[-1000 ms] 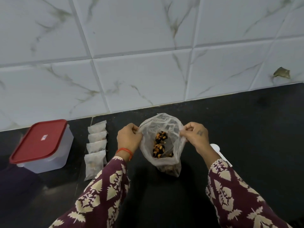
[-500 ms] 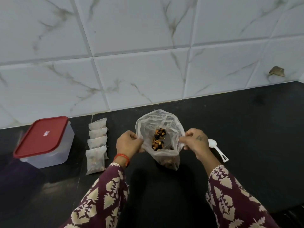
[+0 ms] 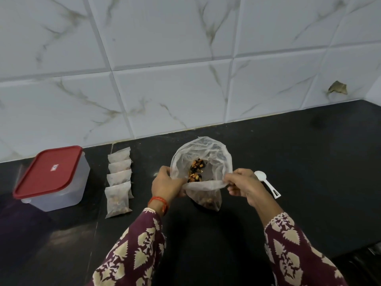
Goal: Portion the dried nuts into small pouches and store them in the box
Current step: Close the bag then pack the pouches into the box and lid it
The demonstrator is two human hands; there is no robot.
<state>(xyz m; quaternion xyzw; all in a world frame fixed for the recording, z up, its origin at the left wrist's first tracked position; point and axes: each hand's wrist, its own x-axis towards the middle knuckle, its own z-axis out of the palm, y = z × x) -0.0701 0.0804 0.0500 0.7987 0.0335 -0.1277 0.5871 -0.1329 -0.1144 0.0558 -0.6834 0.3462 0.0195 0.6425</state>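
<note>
Pinching the rim of the thin plastic bag [image 3: 201, 162] on both sides, the hands are seen at the middle of the bench [image 3: 309, 162]: the left hand [image 3: 165, 183] grips the near-left edge, the right hand [image 3: 243, 185] grips the near-right edge, and the mouth is pulled wide. The dried nuts [image 3: 195, 172] are seen low in the bag. A spill is the risk here: the film is flimsy, and if one grip is let go or the rim is tugged unevenly, the bag could be tipped and nuts scattered over the dark surface. The white spoon [image 3: 267, 183] is left just beside the right hand and could be knocked by the wrist. Four filled pouches [image 3: 119, 182] are lined up toward the left edge, beside the red-lidded box [image 3: 51, 178], which is closed and must be opened before anything is stored.
</note>
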